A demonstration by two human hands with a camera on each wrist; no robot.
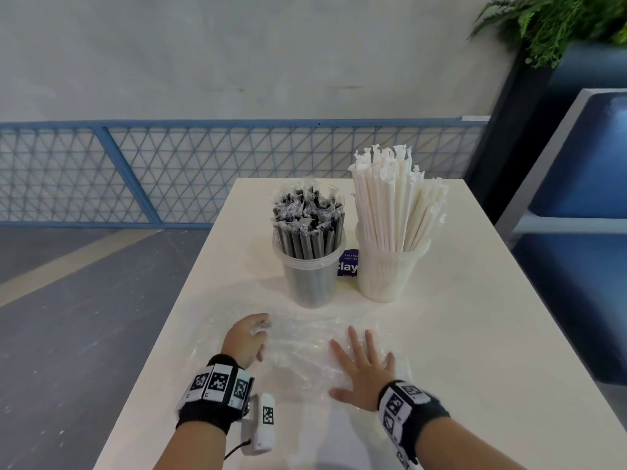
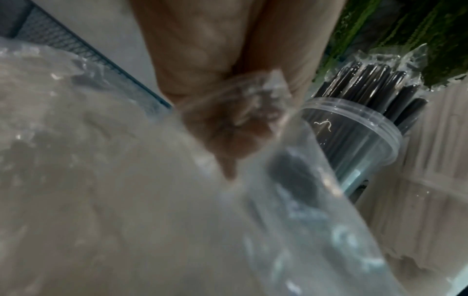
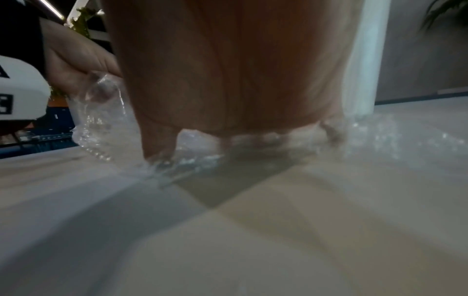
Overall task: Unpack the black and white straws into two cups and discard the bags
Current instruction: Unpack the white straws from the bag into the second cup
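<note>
Black straws [image 1: 307, 228] stand in a clear cup [image 1: 310, 276], and white straws [image 1: 395, 201] fill a second clear cup [image 1: 386, 273] to its right. Crumpled clear plastic bags [image 1: 298, 347] lie flat on the white table in front of the cups. My left hand [image 1: 251, 337] pinches a corner of the plastic [image 2: 243, 104] with curled fingers. My right hand [image 1: 359, 368] presses flat on the bags, fingers spread and straight. In the right wrist view the palm [image 3: 228, 80] bears down on the plastic [image 3: 192, 160].
The white table [image 1: 475, 334] stretches right and near me. A purple card [image 1: 347, 264] stands between the cups. A blue mesh railing [image 1: 135, 171] runs behind the table, the floor drops off at the left, and blue furniture [image 1: 583, 198] and a plant [image 1: 556, 25] stand at the right.
</note>
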